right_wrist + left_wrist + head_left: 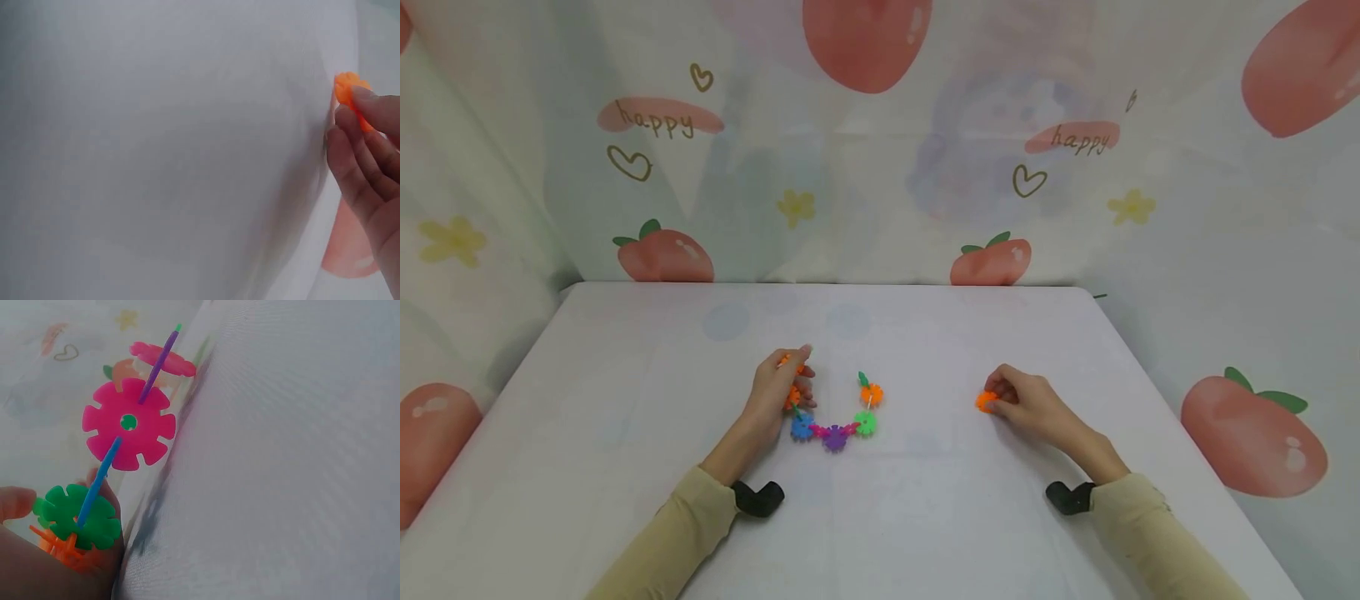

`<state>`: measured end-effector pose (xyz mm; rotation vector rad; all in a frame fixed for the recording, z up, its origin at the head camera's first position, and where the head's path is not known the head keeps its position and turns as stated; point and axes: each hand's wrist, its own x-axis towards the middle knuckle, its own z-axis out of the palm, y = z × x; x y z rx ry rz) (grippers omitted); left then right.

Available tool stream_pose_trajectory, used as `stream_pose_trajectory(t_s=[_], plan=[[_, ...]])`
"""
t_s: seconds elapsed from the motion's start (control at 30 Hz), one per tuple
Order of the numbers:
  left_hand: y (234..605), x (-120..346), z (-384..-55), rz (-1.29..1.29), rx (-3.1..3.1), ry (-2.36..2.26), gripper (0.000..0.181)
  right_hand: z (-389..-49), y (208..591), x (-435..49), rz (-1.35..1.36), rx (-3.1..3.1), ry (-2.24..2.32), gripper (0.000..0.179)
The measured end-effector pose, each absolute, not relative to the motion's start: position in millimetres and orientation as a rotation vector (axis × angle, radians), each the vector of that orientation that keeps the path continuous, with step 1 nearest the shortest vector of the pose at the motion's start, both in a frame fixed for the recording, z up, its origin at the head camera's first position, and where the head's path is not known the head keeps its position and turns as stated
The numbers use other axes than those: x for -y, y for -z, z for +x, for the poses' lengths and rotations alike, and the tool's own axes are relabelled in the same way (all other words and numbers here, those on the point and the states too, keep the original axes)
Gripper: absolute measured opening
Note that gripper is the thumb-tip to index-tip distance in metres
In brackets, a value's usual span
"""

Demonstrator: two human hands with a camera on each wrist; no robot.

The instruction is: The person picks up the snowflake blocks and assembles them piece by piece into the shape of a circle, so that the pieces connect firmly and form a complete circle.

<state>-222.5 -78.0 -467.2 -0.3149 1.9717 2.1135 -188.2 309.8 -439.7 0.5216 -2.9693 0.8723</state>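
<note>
A chain of notched plastic snowflake discs curves in a U on the table in the head view. It runs through a blue disc [802, 427], a purple disc [835, 439], a green disc [865, 424] and an orange disc [872, 395], linked by short sticks. My left hand [767, 392] holds the chain's left end, partly hiding orange pieces there. In the left wrist view, a pink disc [112, 419], blue stick [99, 482] and green disc [103, 528] stand by that hand. Farther right, my right hand [1030, 404] pinches a loose orange disc [345, 89] between thumb and fingers.
The white-covered table [940, 517] reaches back to a curtain [865, 167] printed with peaches, hearts and flowers. A green stick [862, 379] points up from the chain's right end. Black wrist pieces [760, 499] sit by both sleeves.
</note>
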Motion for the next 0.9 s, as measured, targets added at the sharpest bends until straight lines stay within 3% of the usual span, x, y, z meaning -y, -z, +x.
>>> stream_pose_trajectory(t_s=[0.5, 0.9], plan=[[466.0, 84.7, -229.8, -0.261, -2.029, -1.903, 0.047, -218.0, 437.5, -239.9, 0.556, 2.857, -1.349, 0.013], [469.7, 87.1, -233.0, -0.215, -2.002, -1.890, 0.050, -250.6, 438.8, -177.0, 0.649, 2.835, -1.446, 0.015]])
